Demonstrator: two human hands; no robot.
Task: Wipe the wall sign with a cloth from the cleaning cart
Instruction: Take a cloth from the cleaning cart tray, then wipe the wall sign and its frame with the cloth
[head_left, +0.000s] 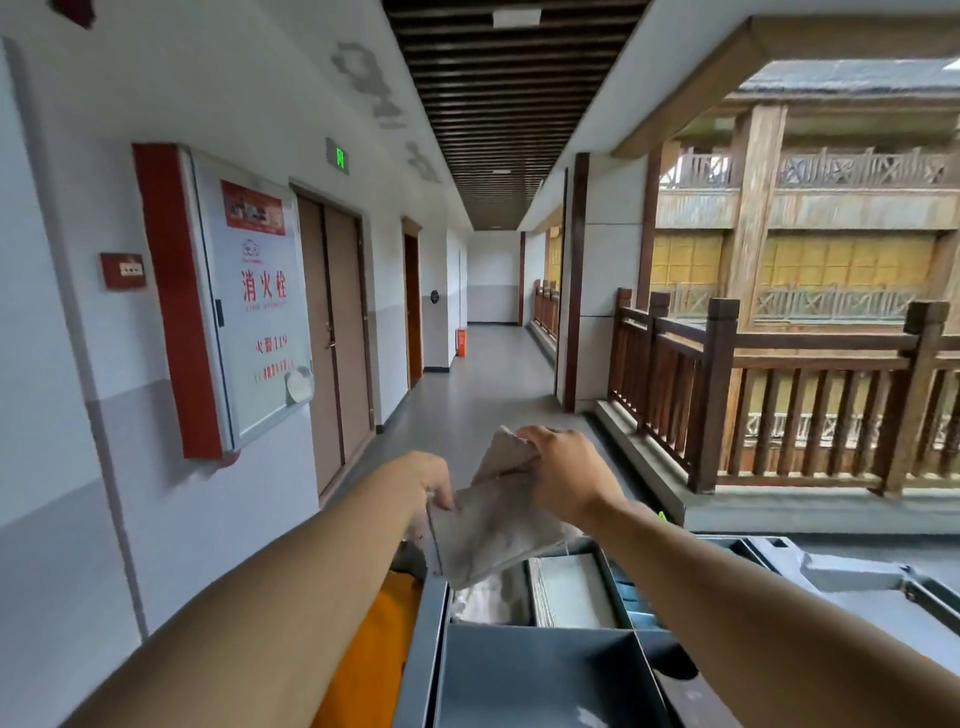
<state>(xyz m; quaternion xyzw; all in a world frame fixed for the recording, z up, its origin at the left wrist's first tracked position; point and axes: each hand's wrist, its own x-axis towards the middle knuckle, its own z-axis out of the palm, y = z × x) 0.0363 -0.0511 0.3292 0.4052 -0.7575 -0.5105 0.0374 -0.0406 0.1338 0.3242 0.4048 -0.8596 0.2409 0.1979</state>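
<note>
Cloth: a grey, creased cloth (493, 514) is held up in the air, near and centre, just above the cleaning cart (540, 660); part of it hangs loose toward the tray below.
Right hand: the right hand (566, 473) is clenched over the cloth's upper corner.
Left hand: the left hand (428, 480) pinches the cloth's left edge between the fingertips, so both hands are spreading it.
Cart: its grey top tray has several compartments; pale folded material lies in the far ones, and an orange bag (374, 654) hangs on its left side.
Wall sign: the likely target is the white panel with red lettering (262, 306) in a red-edged frame on the left wall, well apart from the hands and higher.
Step in hand: my reading is that the cloth is being opened or refolded before the walk to the wall.
Risks: the hanging corner could snag the tray's edge; the light left pinch could slip and drop the cloth; wiping with it bunched would leave streaks on the panel.
</note>
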